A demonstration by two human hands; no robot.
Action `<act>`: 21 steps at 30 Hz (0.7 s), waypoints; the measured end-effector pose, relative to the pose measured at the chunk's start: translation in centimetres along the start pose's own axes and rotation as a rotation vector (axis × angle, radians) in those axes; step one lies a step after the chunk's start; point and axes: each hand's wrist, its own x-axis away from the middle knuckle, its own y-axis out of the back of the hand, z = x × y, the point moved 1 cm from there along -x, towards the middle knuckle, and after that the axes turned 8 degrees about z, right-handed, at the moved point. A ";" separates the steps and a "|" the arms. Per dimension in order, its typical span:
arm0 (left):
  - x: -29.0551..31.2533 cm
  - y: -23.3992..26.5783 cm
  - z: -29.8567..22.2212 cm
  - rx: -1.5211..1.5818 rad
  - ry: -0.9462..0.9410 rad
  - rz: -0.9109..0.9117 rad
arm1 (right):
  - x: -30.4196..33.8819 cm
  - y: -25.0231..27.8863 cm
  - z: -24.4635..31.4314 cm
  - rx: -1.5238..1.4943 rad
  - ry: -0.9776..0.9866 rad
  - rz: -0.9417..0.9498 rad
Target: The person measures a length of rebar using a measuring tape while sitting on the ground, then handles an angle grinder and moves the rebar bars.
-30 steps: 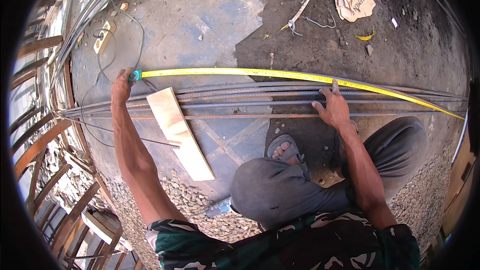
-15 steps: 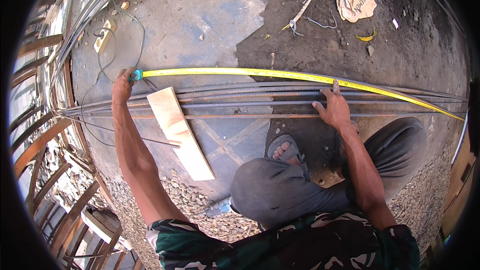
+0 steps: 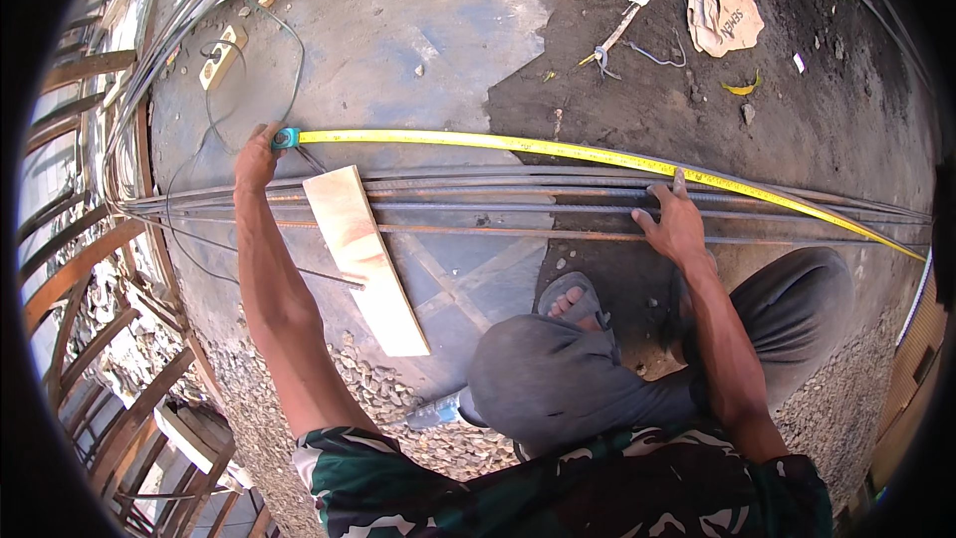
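My left hand (image 3: 257,161) is closed round a teal tape measure (image 3: 286,138). Its yellow blade (image 3: 438,139) is drawn out far to the right, bowing slightly, and runs down toward the right rim. My right hand (image 3: 677,226) has its fingers apart, with the index fingertip touching the blade's near edge. Just on the near side of the blade, several long ribbed steel bars (image 3: 468,207) lie side by side, and my right hand is over them. A pale wooden board (image 3: 363,264) lies slanted across the bars, nearer my left arm.
A power strip (image 3: 223,58) with a dark cable lies at far left. Torn brown paper (image 3: 724,18) and a stick (image 3: 637,5) lie on the far ground. Gravel (image 3: 339,389) and a blue-ended tool (image 3: 435,410) are near my knee. Curved wooden slats (image 3: 90,269) line the left.
The whole view has turned slightly, shifting things a little. Both hands keep their places on the tape measure and its blade.
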 end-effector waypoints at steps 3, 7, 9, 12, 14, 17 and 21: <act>-0.7 0.4 0.2 -0.049 0.030 0.053 | -0.2 -0.2 -0.2 0.006 0.010 0.004; -1.5 0.7 -0.4 -0.148 0.083 0.064 | -0.3 -1.0 -0.9 0.047 0.064 -0.049; -1.8 0.5 -0.8 -0.158 0.081 0.061 | -0.2 -0.9 -1.0 0.041 0.070 -0.040; -1.4 0.4 -0.4 -0.169 0.129 0.084 | 0.0 -0.1 0.0 0.027 0.051 -0.021; -1.2 -0.1 -0.3 -0.169 0.119 0.062 | -0.1 -0.8 -0.7 0.043 0.063 -0.041; -1.2 -0.2 0.1 -0.159 0.123 0.049 | -0.6 -1.1 -1.3 0.055 0.062 -0.020; -1.3 -0.3 0.0 -0.161 0.107 0.039 | -0.4 -0.6 -1.2 0.040 0.050 -0.024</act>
